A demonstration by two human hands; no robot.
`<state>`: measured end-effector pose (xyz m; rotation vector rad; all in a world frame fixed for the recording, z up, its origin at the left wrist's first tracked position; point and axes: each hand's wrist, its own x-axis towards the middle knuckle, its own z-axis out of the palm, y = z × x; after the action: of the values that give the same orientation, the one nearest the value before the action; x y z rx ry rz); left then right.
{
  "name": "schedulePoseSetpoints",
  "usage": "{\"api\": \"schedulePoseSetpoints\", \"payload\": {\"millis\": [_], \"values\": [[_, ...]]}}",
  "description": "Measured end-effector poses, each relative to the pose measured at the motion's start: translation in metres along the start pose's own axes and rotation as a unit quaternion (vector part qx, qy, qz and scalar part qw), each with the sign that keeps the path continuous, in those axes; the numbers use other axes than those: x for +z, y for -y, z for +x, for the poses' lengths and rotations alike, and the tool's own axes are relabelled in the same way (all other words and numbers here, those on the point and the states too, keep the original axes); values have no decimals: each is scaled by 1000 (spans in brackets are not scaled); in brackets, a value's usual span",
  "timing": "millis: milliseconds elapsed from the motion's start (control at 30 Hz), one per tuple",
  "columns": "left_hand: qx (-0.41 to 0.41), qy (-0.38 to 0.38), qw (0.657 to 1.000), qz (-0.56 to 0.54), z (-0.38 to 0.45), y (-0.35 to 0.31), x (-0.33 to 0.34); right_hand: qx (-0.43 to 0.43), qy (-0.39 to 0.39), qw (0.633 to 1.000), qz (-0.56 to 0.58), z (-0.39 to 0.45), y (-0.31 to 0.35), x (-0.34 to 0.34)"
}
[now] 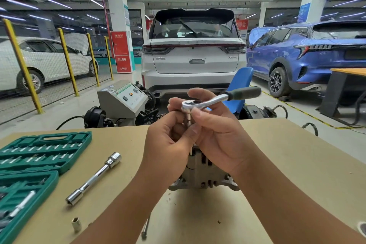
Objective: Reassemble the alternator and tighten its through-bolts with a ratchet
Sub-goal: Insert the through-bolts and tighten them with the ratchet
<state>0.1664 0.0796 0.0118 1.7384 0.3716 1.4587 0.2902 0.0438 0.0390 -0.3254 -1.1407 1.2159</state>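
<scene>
Above the ribbed grey cast-metal alternator (202,172), my left hand (168,144) pinches the slim steel extension (189,119); my right hand (219,134) grips the chrome, black-handled ratchet (219,98).

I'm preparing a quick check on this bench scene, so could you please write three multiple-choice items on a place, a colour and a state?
1. Where does the long extension bar lie?
A. on the table, right of the green socket case
B. inside the case
C. on the floor

2. What colour is the ratchet grip?
A. red
B. yellow
C. dark green

3. What is the left hand doing?
A. lying flat on the table
B. pinching the socket shaft under the ratchet head
C. holding the case

Answers: 1 A, it rests on bare tabletop beside the case; 2 C, the grip looks dark green; 3 B, its fingers close on the shaft above the alternator.
</scene>
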Motion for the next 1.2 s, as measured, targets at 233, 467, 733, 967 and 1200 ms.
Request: {"api": "schedulePoseSetpoints", "payload": {"millis": [233, 467, 733, 967, 1200], "values": [[1, -15, 1000, 11, 0, 1, 3, 14, -36, 999, 30, 2, -2, -1], [4, -11, 1000, -1, -1, 1, 2, -7, 11, 1000, -14, -1, 0, 1], [-8, -3, 1000, -8, -1, 4, -1, 8, -36, 999, 22, 3, -2, 0], [8, -12, 1000, 8, 1, 4, 4, 0, -23, 999, 23, 2, 0, -1], [9, 12, 1000, 5, 1, 3, -1, 6, -25, 1000, 9, 1, 0, 1]]}}
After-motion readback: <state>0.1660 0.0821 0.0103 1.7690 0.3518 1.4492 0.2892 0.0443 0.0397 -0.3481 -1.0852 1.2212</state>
